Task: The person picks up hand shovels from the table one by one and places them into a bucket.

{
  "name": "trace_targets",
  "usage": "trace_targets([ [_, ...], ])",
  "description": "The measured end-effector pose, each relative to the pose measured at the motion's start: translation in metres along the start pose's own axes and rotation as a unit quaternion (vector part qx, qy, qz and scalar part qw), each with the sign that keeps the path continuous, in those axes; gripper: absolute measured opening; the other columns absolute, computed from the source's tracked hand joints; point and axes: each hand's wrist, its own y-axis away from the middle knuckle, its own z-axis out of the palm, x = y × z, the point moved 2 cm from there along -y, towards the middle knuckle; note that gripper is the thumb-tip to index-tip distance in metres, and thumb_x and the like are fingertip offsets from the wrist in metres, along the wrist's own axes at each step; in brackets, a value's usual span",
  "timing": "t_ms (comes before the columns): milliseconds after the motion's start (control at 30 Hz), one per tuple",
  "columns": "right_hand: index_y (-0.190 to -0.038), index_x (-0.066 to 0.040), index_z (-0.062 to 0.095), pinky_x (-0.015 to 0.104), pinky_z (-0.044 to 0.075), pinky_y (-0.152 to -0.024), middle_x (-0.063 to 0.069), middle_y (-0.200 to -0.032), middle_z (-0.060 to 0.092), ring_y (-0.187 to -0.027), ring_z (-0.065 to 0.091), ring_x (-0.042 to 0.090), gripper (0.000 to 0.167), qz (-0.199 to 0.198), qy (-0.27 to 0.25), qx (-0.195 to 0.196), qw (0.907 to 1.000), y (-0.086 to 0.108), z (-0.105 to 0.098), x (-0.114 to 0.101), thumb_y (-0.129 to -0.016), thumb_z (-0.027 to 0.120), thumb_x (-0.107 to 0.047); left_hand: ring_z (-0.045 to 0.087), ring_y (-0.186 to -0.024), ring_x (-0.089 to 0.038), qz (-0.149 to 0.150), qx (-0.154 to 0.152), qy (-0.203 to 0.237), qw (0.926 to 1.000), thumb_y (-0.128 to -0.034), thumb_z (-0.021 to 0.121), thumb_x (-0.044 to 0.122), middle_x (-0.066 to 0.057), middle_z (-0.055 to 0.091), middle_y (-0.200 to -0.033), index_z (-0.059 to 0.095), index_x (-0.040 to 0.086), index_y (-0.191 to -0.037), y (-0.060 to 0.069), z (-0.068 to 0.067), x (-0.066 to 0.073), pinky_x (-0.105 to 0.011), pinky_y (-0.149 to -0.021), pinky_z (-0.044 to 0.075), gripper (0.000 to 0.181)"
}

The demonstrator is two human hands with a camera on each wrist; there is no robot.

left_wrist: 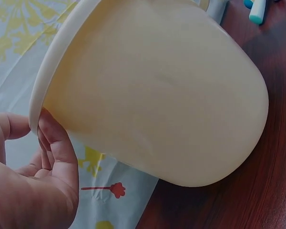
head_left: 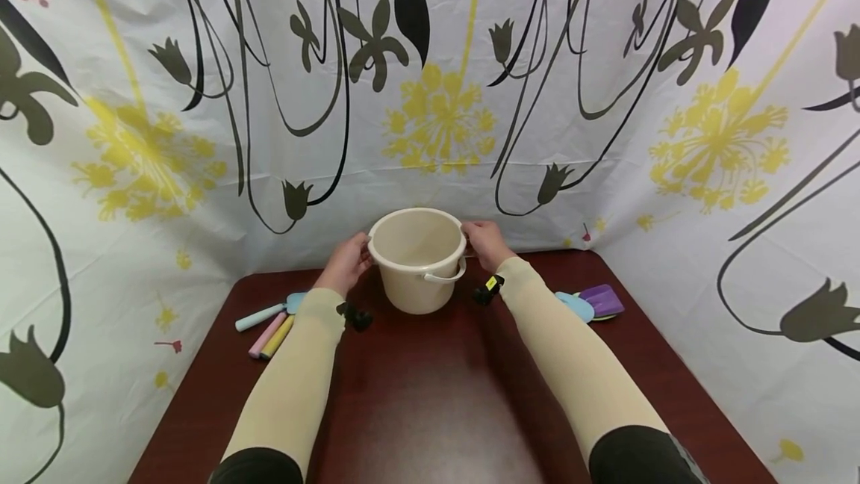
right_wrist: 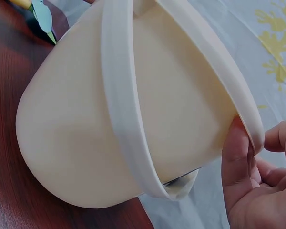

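Note:
A cream plastic bucket (head_left: 418, 286) is upright at the far middle of the table, its mouth facing up. My left hand (head_left: 346, 264) pinches its rim at the left side; in the left wrist view, the thumb of the left hand (left_wrist: 43, 176) is outside the rim and the fingers are under it. On the opposite side my right hand (head_left: 487, 245) pinches the rim. The right wrist view has the right hand (right_wrist: 257, 176) gripping the rim edge, near the bucket's handle (right_wrist: 121, 95), which hangs down the front. Whether the bucket's base touches the table cannot be told.
Several toy shovels with blue, pink and yellow handles (head_left: 272, 334) lie left on the dark red-brown table (head_left: 430, 394), partly behind my left sleeve. At right lie more shovels with a light blue blade (head_left: 576, 307) and a purple blade (head_left: 602, 300). A flowered curtain (head_left: 430, 140) encloses the table.

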Motion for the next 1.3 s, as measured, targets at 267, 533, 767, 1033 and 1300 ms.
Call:
trace_targets([
  [267,-0.131,0.017,0.067,0.035,0.061,-0.078,0.022,-0.11,0.063,-0.085,0.068,0.025,0.037,-0.001,-0.014,-0.009,0.9999,0.011,-0.002,-0.004,-0.108,0.058,-0.012,0.06,-0.092,-0.016,0.015,-0.016,-0.005,0.9998,-0.1085,0.058,0.015,-0.01,0.06,-0.116,0.062,-0.007,-0.135,0.008,-0.004,0.003,-0.023,-0.079,0.056,0.034],
  [533,-0.132,0.016,0.066,0.024,0.057,-0.067,0.016,-0.104,0.065,-0.077,0.062,0.015,0.037,-0.007,-0.03,-0.036,0.9989,0.024,-0.008,-0.007,-0.11,0.059,-0.013,0.061,-0.096,-0.016,0.021,-0.022,0.0,0.9995,-0.1115,0.062,0.019,-0.006,0.062,-0.114,0.064,-0.003,-0.136,0.02,-0.009,-0.001,-0.024,-0.082,0.058,0.032],
  [767,-0.125,0.017,0.064,0.024,0.054,-0.065,0.001,-0.081,0.061,-0.071,0.058,0.012,0.033,-0.007,-0.052,-0.06,0.9968,0.043,-0.009,-0.007,-0.111,0.058,-0.012,0.062,-0.092,-0.015,0.029,-0.032,0.016,0.999,-0.1096,0.064,0.015,-0.006,0.064,-0.111,0.066,-0.003,-0.126,0.032,-0.014,-0.008,-0.024,-0.08,0.058,0.025],
  [1033,-0.129,0.018,0.062,0.025,0.051,-0.065,0.002,-0.081,0.06,-0.069,0.055,0.013,0.035,-0.006,-0.052,-0.074,0.9959,0.067,-0.014,-0.004,-0.111,0.059,-0.012,0.062,-0.091,-0.015,0.034,-0.046,-0.002,0.9984,-0.1098,0.064,0.017,-0.007,0.064,-0.11,0.067,-0.003,-0.132,0.055,-0.018,-0.013,-0.025,-0.08,0.058,0.03],
  [1300,-0.13,0.017,0.063,0.024,0.052,-0.066,0.003,-0.083,0.062,-0.071,0.056,0.013,0.036,-0.006,-0.053,-0.091,0.9944,0.089,-0.018,-0.001,-0.113,0.057,-0.014,0.062,-0.094,-0.016,0.026,-0.054,0.002,0.9982,-0.111,0.063,0.018,-0.01,0.063,-0.117,0.064,-0.005,-0.139,0.076,-0.021,-0.018,-0.025,-0.082,0.058,0.036],
])
